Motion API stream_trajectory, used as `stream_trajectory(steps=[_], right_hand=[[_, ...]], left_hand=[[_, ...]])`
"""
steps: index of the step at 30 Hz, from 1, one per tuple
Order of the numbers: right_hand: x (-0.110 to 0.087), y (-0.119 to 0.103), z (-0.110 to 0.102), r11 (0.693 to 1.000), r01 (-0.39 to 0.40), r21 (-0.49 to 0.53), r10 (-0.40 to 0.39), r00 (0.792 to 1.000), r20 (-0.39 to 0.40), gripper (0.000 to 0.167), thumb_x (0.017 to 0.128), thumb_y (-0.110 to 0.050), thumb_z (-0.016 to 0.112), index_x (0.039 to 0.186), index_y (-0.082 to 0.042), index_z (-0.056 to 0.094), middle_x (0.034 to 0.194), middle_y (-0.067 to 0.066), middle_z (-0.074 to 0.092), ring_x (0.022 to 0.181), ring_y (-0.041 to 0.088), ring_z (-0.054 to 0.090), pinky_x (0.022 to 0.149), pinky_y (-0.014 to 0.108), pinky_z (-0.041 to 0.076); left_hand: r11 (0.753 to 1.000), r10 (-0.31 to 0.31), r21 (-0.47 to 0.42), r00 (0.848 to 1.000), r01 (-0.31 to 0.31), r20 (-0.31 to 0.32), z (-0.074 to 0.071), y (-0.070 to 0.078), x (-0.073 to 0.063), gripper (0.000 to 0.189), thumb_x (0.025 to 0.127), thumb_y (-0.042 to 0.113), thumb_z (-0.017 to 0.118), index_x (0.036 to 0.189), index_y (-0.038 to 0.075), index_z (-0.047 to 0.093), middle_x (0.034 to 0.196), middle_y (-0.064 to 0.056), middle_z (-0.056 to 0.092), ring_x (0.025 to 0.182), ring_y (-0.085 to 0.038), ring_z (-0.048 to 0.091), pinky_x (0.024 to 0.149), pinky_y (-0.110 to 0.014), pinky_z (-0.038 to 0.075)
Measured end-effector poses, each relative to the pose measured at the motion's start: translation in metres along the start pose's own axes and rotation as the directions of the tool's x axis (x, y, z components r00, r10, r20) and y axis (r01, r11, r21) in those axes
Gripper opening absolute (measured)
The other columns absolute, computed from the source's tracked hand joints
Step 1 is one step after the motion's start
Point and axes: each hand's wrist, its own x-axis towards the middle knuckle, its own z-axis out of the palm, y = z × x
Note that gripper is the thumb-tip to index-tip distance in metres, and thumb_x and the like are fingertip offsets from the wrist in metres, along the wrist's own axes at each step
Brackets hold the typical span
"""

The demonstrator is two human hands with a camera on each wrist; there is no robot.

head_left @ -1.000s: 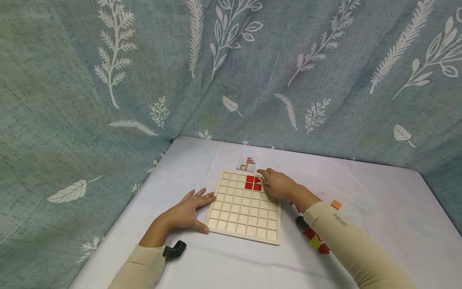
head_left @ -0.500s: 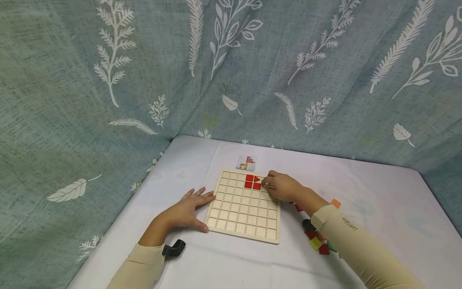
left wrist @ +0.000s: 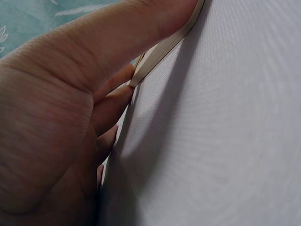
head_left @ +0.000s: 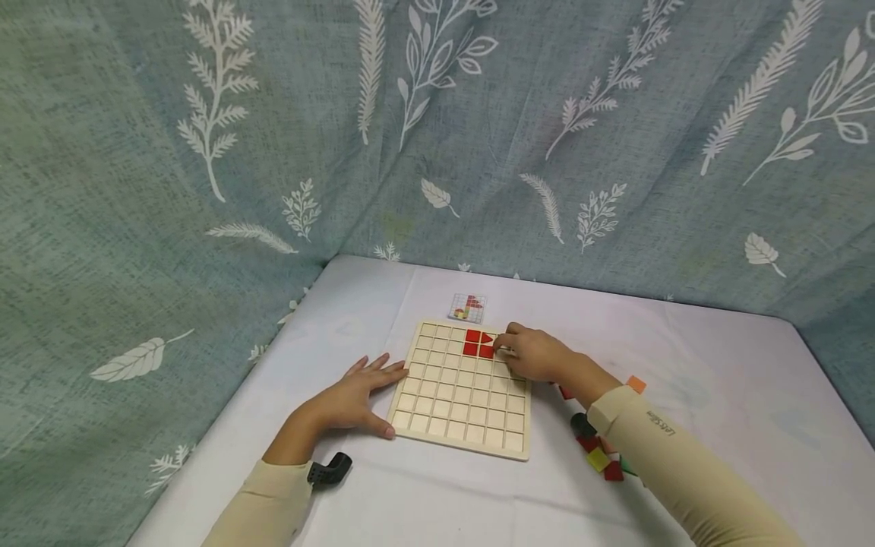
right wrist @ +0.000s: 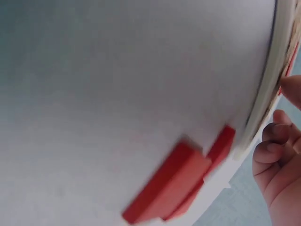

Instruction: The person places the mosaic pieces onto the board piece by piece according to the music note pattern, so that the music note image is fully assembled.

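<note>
A square wooden grid board (head_left: pixel 443 395) lies on the table with red squares (head_left: pixel 472 336) and a red triangle (head_left: pixel 487 339) in its far right part. My left hand (head_left: pixel 352 399) rests spread at the board's left side, fingertips and thumb along its edge, as the left wrist view (left wrist: pixel 155 56) also shows from low down. My right hand (head_left: pixel 536 353) is over the board's far right edge, fingers curled, fingertips beside the red pieces. In the right wrist view, a red piece (right wrist: pixel 281 89) shows right at the tip of the thumb (right wrist: pixel 292 89); the fingers hide most of it.
A pattern card (head_left: pixel 468 308) lies just beyond the board. Right of the board, partly under the right forearm, are several loose pieces, among them a yellow one (head_left: pixel 598 459), a red one (head_left: pixel 614 471) and an orange one (head_left: pixel 636 384). A patterned curtain (head_left: pixel 506 152) stands behind.
My right hand has drawn slightly right and its outstretched fingers have curled in beside the red pieces; over the last half second it has barely moved. The left hand has stayed put.
</note>
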Motion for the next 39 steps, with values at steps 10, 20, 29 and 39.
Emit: stream_trajectory(steps=[10, 20, 29, 39], right_hand=[[-0.02, 0.023, -0.015, 0.994, -0.108, 0.01, 0.108, 0.994, -0.001, 0.034, 0.095, -0.026, 0.062, 0.128, -0.019, 0.063, 0.115, 0.001, 0.055, 0.09, 0.014, 0.059, 0.083, 0.038, 0.053], [-0.056, 0.04, -0.014, 0.986, -0.166, 0.006, 0.166, 0.986, 0.031, 0.03, 0.093, -0.025, 0.065, 0.122, -0.017, 0.067, 0.109, -0.001, 0.058, 0.084, 0.012, 0.056, 0.083, 0.036, 0.054], [-0.075, 0.038, -0.014, 0.991, -0.137, 0.009, 0.136, 0.99, 0.023, 0.026, 0.091, -0.027, 0.069, 0.115, -0.017, 0.07, 0.102, -0.005, 0.058, 0.08, 0.009, 0.053, 0.08, 0.032, 0.055], [-0.079, 0.029, -0.01, 0.997, -0.081, -0.01, 0.081, 0.996, 0.026, 0.026, 0.087, -0.031, 0.074, 0.109, -0.019, 0.07, 0.096, -0.009, 0.056, 0.08, 0.008, 0.052, 0.079, 0.033, 0.053]], left_hand=[[1.0, 0.007, -0.005, 1.0, -0.007, 0.001, 0.001, 0.0, -0.001, 0.117, 0.053, 0.07, 0.081, 0.15, 0.018, 0.041, 0.156, 0.005, 0.03, 0.147, -0.024, 0.01, 0.117, -0.05, -0.003], [1.0, 0.01, -0.021, 1.0, -0.01, 0.001, -0.001, 0.001, -0.001, 0.116, 0.053, 0.068, 0.082, 0.15, 0.017, 0.041, 0.156, 0.005, 0.03, 0.147, -0.025, 0.01, 0.117, -0.051, -0.003], [0.999, 0.018, -0.027, 1.0, -0.018, 0.001, -0.001, 0.0, 0.0, 0.116, 0.053, 0.067, 0.083, 0.15, 0.018, 0.04, 0.156, 0.005, 0.029, 0.147, -0.025, 0.01, 0.117, -0.05, -0.003], [0.999, 0.017, -0.037, 1.0, -0.017, 0.005, -0.003, 0.002, -0.002, 0.115, 0.054, 0.065, 0.084, 0.15, 0.018, 0.041, 0.156, 0.004, 0.03, 0.147, -0.025, 0.01, 0.117, -0.05, -0.004]])
